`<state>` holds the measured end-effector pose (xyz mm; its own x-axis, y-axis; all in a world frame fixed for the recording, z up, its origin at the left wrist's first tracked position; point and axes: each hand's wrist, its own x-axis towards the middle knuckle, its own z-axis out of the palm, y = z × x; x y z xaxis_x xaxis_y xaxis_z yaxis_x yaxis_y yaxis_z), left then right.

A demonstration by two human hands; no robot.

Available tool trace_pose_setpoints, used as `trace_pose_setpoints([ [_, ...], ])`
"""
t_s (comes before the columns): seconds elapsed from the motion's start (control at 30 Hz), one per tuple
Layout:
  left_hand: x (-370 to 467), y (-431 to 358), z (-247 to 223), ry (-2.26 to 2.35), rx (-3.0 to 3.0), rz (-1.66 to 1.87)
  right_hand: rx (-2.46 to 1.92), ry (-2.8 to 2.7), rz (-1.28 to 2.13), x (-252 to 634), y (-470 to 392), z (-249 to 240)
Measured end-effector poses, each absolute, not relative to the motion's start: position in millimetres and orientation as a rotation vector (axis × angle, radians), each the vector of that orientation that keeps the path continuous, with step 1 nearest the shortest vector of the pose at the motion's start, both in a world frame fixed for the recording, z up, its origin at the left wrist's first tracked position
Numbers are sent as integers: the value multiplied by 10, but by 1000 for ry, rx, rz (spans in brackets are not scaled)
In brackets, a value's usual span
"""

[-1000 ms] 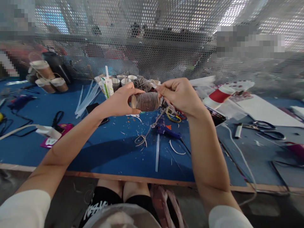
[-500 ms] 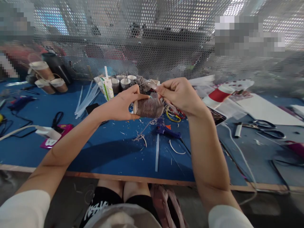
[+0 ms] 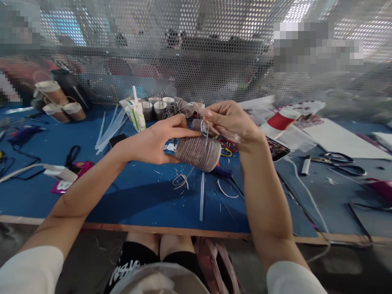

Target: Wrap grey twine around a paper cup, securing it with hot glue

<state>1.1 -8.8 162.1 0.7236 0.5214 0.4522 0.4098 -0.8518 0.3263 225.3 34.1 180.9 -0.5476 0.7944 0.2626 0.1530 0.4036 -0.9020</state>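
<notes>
My left hand point(image 3: 156, 139) grips a small cup wrapped in grey-brown cord point(image 3: 198, 153), tilted on its side above the table. Its fingers lie along the top and the thumb sits under the near end. Beside the cup's upper right, my right hand point(image 3: 228, 122) is closed in a pinch, with a thin strand of the cord running down from its fingertips to the wrapping. Just below the cup lies a blue glue gun point(image 3: 225, 172), partly hidden by it. A clear glue stick point(image 3: 202, 198) points toward the front edge.
Wrapped cups point(image 3: 159, 109) and a bundle of grey cord point(image 3: 179, 108) stand behind my hands. More glue sticks point(image 3: 112, 128) and a drink carton point(image 3: 137, 114) are to the left. Scissors point(image 3: 339, 161), a phone point(image 3: 277, 150) and a red-and-white roll point(image 3: 280, 122) lie right. A perforated metal screen point(image 3: 196, 53) rises behind.
The wrapped cup has come lower and nearer, moved slightly right, and turned so more of its cord-covered side shows. My right hand has shifted slightly left, still pinching.
</notes>
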Motion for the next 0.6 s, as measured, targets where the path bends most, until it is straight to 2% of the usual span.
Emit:
trace_pose_setpoints([
  [0.23,18,-129,1635,784,2711,934,-683,-1913,1244,2197,451,1725],
  [0.47,25,-147,1635,822,2297,1028,-629,-1826,1292,2124,594,1559],
  [0.6,8,-128,1647,829,2185,1077,-807,-1707,1141,1945,645,1431],
])
